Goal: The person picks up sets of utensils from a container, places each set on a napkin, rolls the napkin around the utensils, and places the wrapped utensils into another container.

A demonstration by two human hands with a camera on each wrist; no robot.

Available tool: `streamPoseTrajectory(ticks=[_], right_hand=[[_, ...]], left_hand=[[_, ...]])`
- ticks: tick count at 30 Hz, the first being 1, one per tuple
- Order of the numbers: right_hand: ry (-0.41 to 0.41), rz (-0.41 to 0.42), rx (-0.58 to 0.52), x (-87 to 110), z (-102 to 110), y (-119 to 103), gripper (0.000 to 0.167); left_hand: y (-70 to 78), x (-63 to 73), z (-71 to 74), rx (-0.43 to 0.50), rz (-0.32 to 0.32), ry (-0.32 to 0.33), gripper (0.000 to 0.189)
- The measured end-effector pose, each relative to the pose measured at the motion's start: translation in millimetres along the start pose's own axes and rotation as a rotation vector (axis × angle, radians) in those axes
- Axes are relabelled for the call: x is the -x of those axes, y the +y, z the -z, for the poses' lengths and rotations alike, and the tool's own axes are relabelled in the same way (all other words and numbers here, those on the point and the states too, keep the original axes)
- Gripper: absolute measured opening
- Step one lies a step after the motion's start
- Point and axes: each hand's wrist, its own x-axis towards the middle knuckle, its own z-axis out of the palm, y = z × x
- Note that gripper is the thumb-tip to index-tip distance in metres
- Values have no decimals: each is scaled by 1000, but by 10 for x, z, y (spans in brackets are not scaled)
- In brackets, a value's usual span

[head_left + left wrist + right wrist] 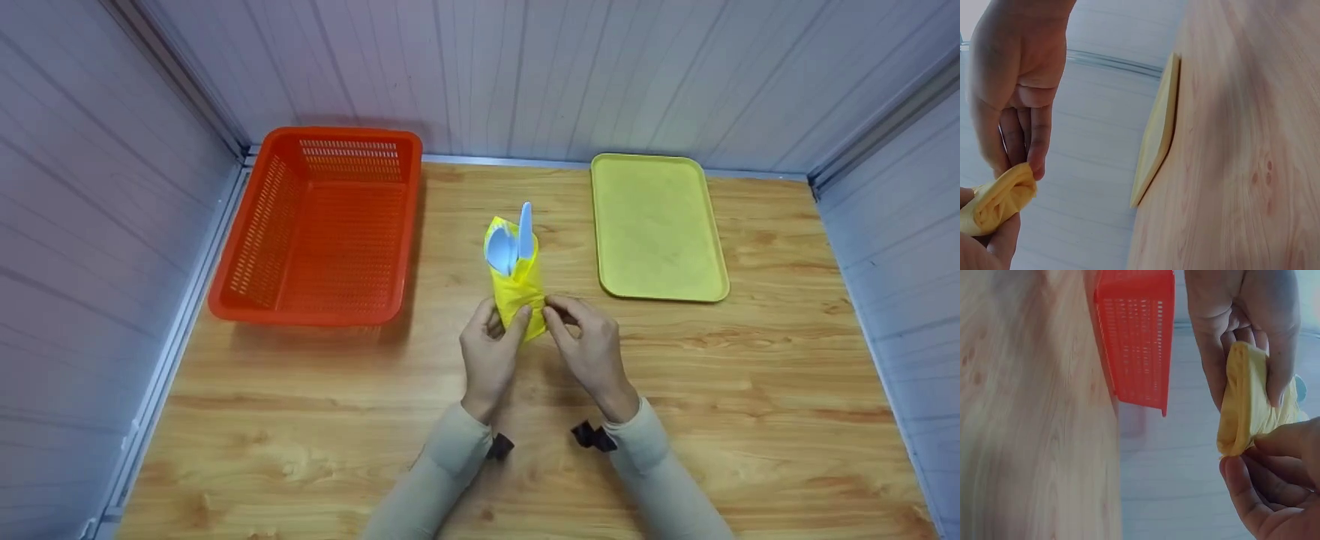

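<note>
A yellow napkin (517, 294) is wrapped round pale blue cutlery above the middle of the table. From its top stick out a spoon (498, 251) and a knife (526, 231); a fork seems to lie behind the spoon, mostly hidden. My left hand (491, 352) holds the wrap's lower left side, thumb in front and fingers behind. At the lower right edge, my right hand (589, 345) pinches the napkin between thumb and fingertips. The right wrist view shows the folded bottom end of the napkin (1241, 399) between both hands.
On the left of the wooden table (300, 420) stands a red-orange plastic basket (401, 240) with slotted walls. A yellow tray (660, 225) lies at the back right. White panel walls (480, 75) enclose the table at the back and sides.
</note>
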Motion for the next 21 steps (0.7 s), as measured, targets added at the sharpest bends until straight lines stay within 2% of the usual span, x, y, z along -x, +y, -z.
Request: streamPoseTrajectory(ticks=[4, 8, 14, 17, 21], right_hand=[[-40, -81, -148, 11, -25, 8, 28], [-65, -208, -297, 11, -11, 39, 34], [-114, -410, -541, 9, 82, 100, 27], [-156, -475, -664, 29, 117, 132, 24], [-192, -488, -749, 70, 142, 142, 24]], left_hand=[[9, -12, -9, 3, -22, 11, 26], [-59, -61, 27, 32, 25, -31, 26], [-199, -172, 179, 116, 171, -188, 29], [-212, -222, 244, 127, 191, -278, 32], [-222, -259, 296, 115, 203, -371, 35]])
